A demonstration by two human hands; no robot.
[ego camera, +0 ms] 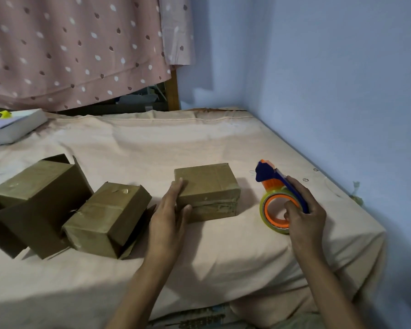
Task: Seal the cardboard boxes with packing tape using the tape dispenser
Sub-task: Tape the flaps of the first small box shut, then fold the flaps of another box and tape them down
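A small taped cardboard box (210, 186) sits mid-bed. My left hand (170, 210) lies against its left side, fingers straight along the edge and thumb on the front face. To the right, my right hand (305, 210) grips a blue and orange tape dispenser (274, 186) holding a roll of clear tape (267, 216); the roll rests on the sheet. A second taped box (107, 217) leans tilted at the left. Beside it stands a larger box (33, 198) with loose flaps.
The bed's peach sheet (223, 257) drops off at the near edge and right corner. A blue wall (342, 91) runs along the right side. A white book (12, 127) with a yellow object lies far left. A spotted pink curtain (76, 48) hangs behind.
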